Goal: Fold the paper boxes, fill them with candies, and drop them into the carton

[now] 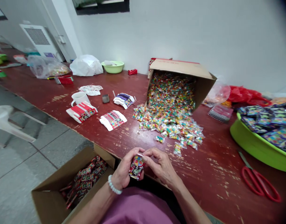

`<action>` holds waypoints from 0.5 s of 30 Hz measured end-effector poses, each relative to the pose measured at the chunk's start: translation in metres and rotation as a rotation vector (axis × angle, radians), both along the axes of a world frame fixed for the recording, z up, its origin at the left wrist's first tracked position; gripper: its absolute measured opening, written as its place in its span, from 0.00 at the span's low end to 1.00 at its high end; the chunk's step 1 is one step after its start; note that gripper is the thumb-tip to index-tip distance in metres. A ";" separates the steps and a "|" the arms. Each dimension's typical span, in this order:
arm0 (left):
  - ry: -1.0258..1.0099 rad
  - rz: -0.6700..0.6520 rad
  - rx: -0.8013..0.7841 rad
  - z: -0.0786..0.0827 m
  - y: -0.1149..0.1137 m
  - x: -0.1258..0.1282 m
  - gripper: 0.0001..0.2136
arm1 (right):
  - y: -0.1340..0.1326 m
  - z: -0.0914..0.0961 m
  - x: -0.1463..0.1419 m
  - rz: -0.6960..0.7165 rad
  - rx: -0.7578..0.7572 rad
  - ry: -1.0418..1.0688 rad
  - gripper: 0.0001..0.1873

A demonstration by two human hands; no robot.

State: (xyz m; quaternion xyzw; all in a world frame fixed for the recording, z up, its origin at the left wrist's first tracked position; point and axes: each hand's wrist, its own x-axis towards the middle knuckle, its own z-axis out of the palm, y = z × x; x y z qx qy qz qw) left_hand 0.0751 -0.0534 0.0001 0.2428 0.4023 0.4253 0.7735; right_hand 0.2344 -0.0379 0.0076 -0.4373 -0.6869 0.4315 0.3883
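Observation:
Both of my hands hold one small colourful printed packet (pixel 136 166) close to my body, at the near edge of the red table (pixel 124 137). My left hand (pixel 124 169), with a pale bead bracelet on the wrist, grips the packet from the left side. My right hand (pixel 160 165) pinches the packet's top edge with curled fingers. Beyond my hands, a heap of small clear bags with coloured pieces (pixel 171 124) spills from a cardboard box lying on its side (pixel 180 70).
An open cardboard box (pixel 54 199) with finished packets sits on the floor at my left. Stacks of printed cards (pixel 113 119), a white mug (pixel 78 98), a green basin of dark packets (pixel 257 144) and red scissors (pixel 259 182) lie on the table. A white chair (pixel 7 121) stands at left.

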 end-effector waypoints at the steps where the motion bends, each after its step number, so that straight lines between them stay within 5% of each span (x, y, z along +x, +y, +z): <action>1: 0.036 0.014 0.017 0.000 0.000 0.000 0.14 | 0.000 0.000 -0.002 -0.030 -0.050 0.014 0.11; 5: 0.129 0.038 0.073 0.000 -0.002 0.001 0.18 | 0.001 0.003 -0.010 -0.095 -0.212 0.093 0.11; 11: 0.115 -0.033 0.088 -0.001 -0.003 0.001 0.31 | 0.001 0.011 -0.013 0.010 -0.460 0.461 0.12; 15: 0.158 -0.053 0.123 -0.002 -0.002 -0.001 0.30 | 0.001 0.009 -0.009 -0.006 -0.366 0.424 0.11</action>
